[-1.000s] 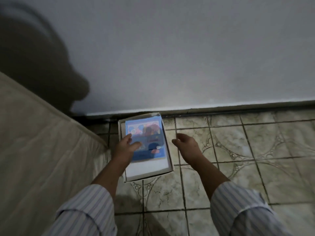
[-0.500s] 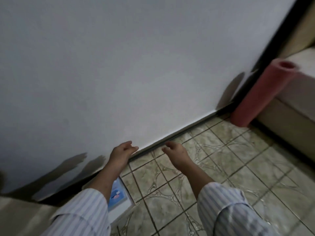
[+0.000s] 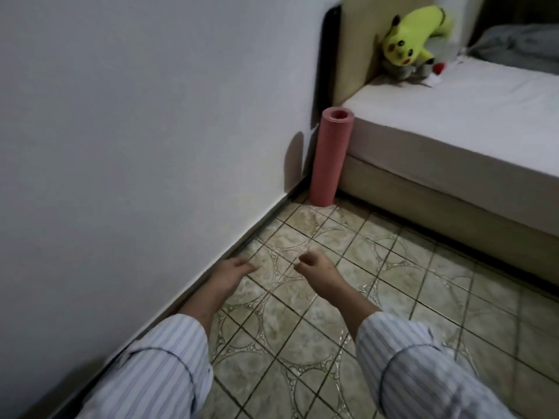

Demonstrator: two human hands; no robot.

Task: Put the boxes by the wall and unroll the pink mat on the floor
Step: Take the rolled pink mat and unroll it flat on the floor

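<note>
The pink mat stands upright as a tight roll in the corner, between the white wall and the end of the bed. It is well ahead of both hands. My left hand hovers over the tiles close to the skirting, fingers loosely spread, holding nothing. My right hand hangs beside it with fingers curled in, also empty. Both arms wear striped sleeves. No box is in view.
A bed with a pale sheet fills the right side, its base running along the floor. A yellow plush toy sits at its head. The white wall runs along the left. Patterned floor tiles lie between them.
My view has swung right, away from the box by the wall, which has left the frame. The rolled mat and the bed have come into view. Both hands are off the box and empty.
</note>
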